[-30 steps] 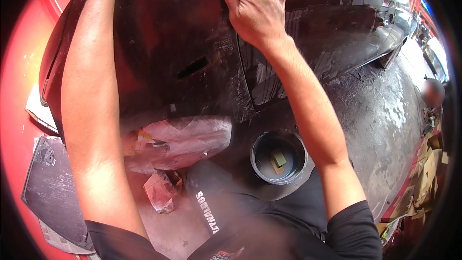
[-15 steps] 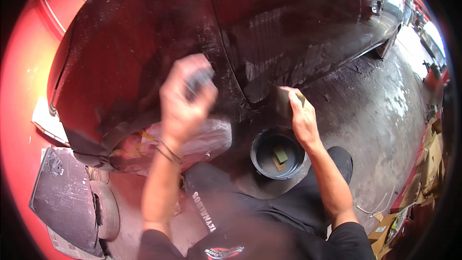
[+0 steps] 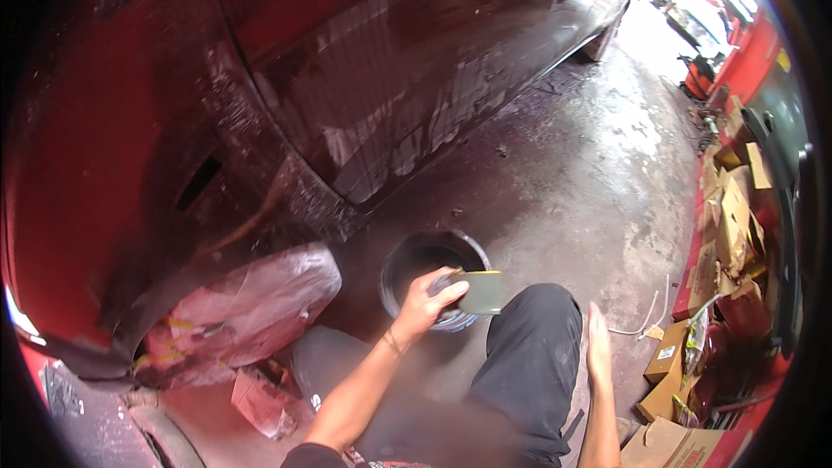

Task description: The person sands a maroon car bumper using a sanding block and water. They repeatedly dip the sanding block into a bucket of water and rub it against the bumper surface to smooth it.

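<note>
My left hand is closed over the near side of a round bucket of dark liquid. It grips a flat olive-green sanding pad with a yellowish edge. A dark grey piece shows between thumb and fingers; its kind is unclear. Beside my right knee, my right hand is seen edge-on, fingers stretched out, holding nothing visible. Ahead stands a dark car, its door and fender wet and streaked. A wheel under a plastic sheet sits below the fender.
Torn cardboard boxes and other clutter line the right side. A thin pale hose or wire lies on the concrete floor. At the lower left are a loose panel and a tyre.
The view has swung right. My left hand has come from the fender down to the bucket and now holds the pad. My right hand, which held a flat pad, has moved beside the knee without it.
</note>
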`<state>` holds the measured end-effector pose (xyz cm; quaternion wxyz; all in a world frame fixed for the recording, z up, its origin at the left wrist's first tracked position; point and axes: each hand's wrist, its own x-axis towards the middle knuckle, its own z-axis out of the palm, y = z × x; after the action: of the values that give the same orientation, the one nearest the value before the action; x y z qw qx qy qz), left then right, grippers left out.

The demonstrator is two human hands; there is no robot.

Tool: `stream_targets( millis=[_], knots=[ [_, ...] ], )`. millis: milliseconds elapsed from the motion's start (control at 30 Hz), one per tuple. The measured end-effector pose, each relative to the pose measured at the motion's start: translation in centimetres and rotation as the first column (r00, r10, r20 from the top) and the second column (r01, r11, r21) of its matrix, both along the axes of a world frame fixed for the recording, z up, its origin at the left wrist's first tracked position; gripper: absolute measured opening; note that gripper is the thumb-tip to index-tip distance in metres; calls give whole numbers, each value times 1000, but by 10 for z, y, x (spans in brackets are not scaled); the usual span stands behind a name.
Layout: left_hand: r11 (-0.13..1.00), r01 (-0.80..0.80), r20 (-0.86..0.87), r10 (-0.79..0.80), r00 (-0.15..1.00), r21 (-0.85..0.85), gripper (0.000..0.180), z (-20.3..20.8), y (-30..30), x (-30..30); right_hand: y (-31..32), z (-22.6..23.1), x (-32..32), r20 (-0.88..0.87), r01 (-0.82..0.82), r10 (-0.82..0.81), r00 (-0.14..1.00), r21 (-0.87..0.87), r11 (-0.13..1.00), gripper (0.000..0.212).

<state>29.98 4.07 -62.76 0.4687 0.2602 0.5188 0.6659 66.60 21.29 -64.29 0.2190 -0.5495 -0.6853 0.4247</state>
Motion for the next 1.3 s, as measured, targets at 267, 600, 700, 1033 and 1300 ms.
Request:
stream_targets(
  millis=[267,600,700,1033,1300],
  knots=[
    [994,-108,197,111,974,-22,42,-15,17,-9,-152,-121,161,581,490,-171,796,-452,745,47],
    [998,-19,156,10,988,56,29,-21,44,-1,-175,-103,153,544,462,-192,817,-418,782,35],
    [994,2,153,-18,988,106,25,-28,50,1,-181,-94,156,559,460,-189,807,-394,796,32],
    [989,-50,131,31,991,140,30,-39,58,9,-204,-63,172,616,457,-178,767,-331,825,24],
    [983,-143,89,133,987,117,34,-43,57,4,-229,-31,191,657,426,-176,733,-241,872,24]
  ],
)
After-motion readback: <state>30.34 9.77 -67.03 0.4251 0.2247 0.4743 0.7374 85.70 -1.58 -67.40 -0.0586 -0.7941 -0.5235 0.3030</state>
